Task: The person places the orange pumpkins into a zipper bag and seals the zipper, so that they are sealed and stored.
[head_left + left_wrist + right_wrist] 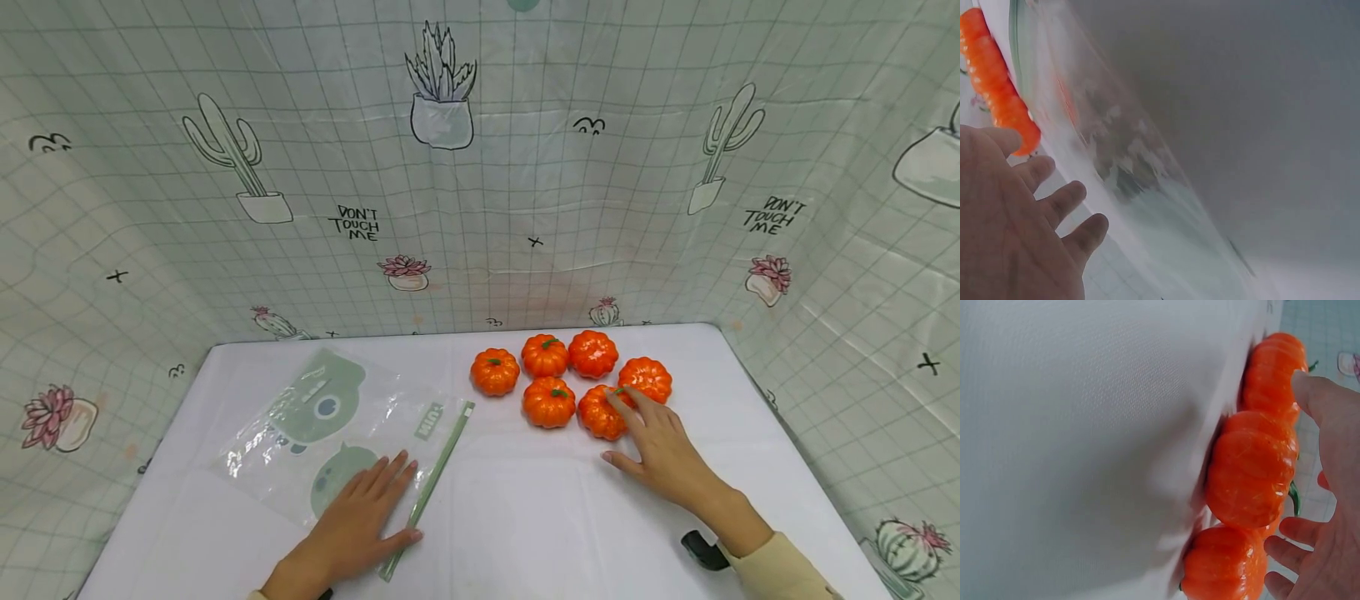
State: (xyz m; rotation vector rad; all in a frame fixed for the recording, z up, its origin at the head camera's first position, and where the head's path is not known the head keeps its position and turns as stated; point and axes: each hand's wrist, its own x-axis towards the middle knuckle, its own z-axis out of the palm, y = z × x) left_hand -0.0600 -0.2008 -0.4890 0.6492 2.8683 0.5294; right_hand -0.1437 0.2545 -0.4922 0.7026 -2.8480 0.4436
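Observation:
My left hand [365, 521] lies over a clear zip bag [382, 417] with green animal prints, its thumb near the green slider strip [442, 462]. In the left wrist view that hand [1029, 206] shows straight, spread fingers beside the transparent plastic. My right hand [663, 446] reaches over the front right small orange pumpkin [597, 414], fingertips at its top and thumb apart from it. The right wrist view shows this hand [1329, 500] with fingers spread around the pumpkin [1252, 469]; whether they touch it I cannot tell.
Other small orange pumpkins cluster toward the back: one at the left [495, 372], one at front [549, 402], one at the right [647, 381]. A black object [705, 551] sits by my right wrist. A patterned curtain [480, 192] borders the white table [517, 517].

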